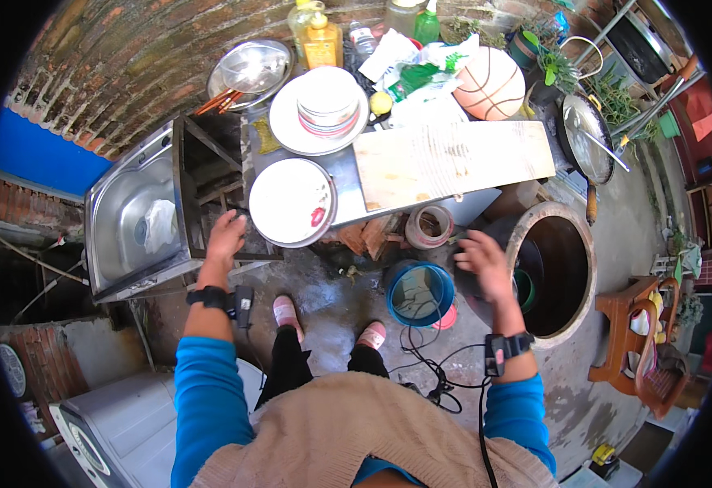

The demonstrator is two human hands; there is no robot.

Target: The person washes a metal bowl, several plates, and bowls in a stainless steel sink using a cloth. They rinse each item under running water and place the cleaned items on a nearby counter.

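Observation:
My left hand (pixel 226 235) is raised with its fingers apart, holding nothing, just left of a stack of white plates (pixel 289 201) at the near edge of a metal-topped counter. My right hand (pixel 483 259) hangs empty and spread between a blue bucket (pixel 420 314) and a large earthenware vat (pixel 585 244). Farther back on the counter, several bowls (pixel 328 97) rest on a larger white plate (pixel 283 125). A wooden cutting board (pixel 453 158) lies on the counter's right part. Behind the bowls stands a yellow pump bottle (pixel 322 46).
A steel sink (pixel 118 213) with a white cloth or bag (pixel 161 226) stands at left. A basketball (pixel 490 83), a frying pan (pixel 585 137) and chopsticks (pixel 218 102) lie farther off. Black cables (pixel 438 381) cross the floor. A wooden chair (pixel 624 335) is at right.

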